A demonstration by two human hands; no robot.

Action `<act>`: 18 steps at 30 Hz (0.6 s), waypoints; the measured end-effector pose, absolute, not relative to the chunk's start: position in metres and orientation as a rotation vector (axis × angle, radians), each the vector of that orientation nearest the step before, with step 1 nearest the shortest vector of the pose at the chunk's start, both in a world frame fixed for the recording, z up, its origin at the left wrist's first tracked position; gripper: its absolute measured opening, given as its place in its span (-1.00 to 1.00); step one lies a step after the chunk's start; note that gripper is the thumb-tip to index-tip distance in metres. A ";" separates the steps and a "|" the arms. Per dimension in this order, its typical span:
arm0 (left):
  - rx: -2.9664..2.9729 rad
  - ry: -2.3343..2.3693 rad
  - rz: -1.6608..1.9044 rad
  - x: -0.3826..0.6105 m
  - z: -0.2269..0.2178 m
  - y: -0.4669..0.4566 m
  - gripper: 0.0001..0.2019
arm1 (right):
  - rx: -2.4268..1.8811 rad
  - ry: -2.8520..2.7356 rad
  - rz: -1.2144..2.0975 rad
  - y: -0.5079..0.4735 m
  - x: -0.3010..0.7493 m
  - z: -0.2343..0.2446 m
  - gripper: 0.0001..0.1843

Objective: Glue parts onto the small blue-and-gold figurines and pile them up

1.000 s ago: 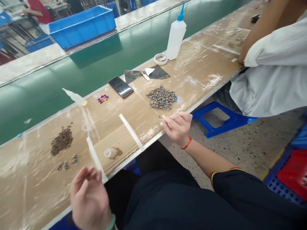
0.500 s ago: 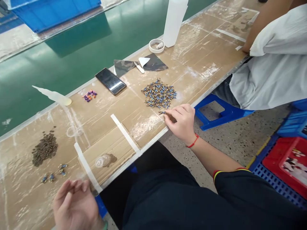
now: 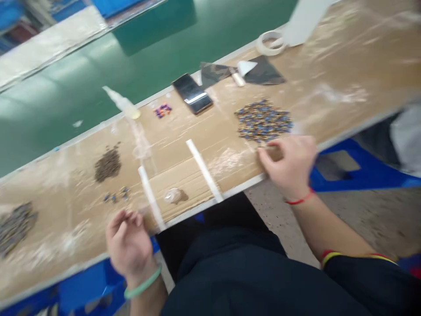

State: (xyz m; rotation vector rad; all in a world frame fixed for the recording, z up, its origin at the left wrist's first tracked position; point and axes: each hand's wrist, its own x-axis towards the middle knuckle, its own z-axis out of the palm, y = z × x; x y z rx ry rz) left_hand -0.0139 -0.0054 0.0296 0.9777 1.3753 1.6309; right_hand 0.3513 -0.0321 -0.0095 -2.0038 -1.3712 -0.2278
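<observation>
Pinch lightly with the right hand (image 3: 292,162) at the near edge of the small blue-and-gold metallic-looking pieces (image 3: 263,120), cannot tell whether clamped on 1, leaving the left hand (image 3: 130,245) loosely open.

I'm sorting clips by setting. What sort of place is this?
Probably a small-parts workshop or factory: a long brown-topped bench bears a heap of small blue-and-gold pieces and a pile of dark brown bits, and a green surface, perhaps a conveyor belt, runs alongside.
</observation>
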 end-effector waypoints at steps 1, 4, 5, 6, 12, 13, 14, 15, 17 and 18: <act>1.021 1.430 1.639 -0.019 0.029 -0.006 -0.83 | -1.978 -1.394 -0.178 -0.024 0.338 -0.010 -0.84; 1.168 1.671 1.614 -0.041 0.029 -0.005 -0.78 | -1.837 -1.465 -0.052 -0.002 0.286 -0.012 -0.89; 1.227 1.762 1.583 -0.050 0.029 -0.003 -0.77 | -1.797 -1.476 -0.029 0.002 0.269 -0.012 -0.89; 1.292 1.851 1.539 -0.059 0.030 -0.002 -0.77 | -1.766 -1.479 -0.015 0.004 0.256 -0.012 -0.88; 1.727 2.047 1.047 -0.080 0.035 0.016 -0.90 | -1.620 -1.445 -0.127 -0.004 0.265 -0.017 -0.85; 1.785 2.044 0.976 -0.078 0.035 0.021 -0.92 | -1.521 -1.485 -0.190 -0.006 0.273 -0.018 -0.86; 1.834 2.050 0.919 -0.074 0.035 0.025 -0.91 | -1.410 -1.535 -0.258 -0.008 0.281 -0.018 -0.88; 1.872 2.066 0.873 -0.070 0.034 0.030 -0.89 | -1.324 -1.598 -0.299 -0.010 0.287 -0.017 -0.91; 1.920 2.124 0.800 -0.064 0.033 0.038 -0.88 | -1.263 -1.698 -0.316 -0.014 0.292 -0.014 -0.96; 1.936 2.156 0.769 -0.062 0.033 0.041 -0.88 | -1.282 -1.719 -0.304 -0.015 0.291 -0.012 -0.94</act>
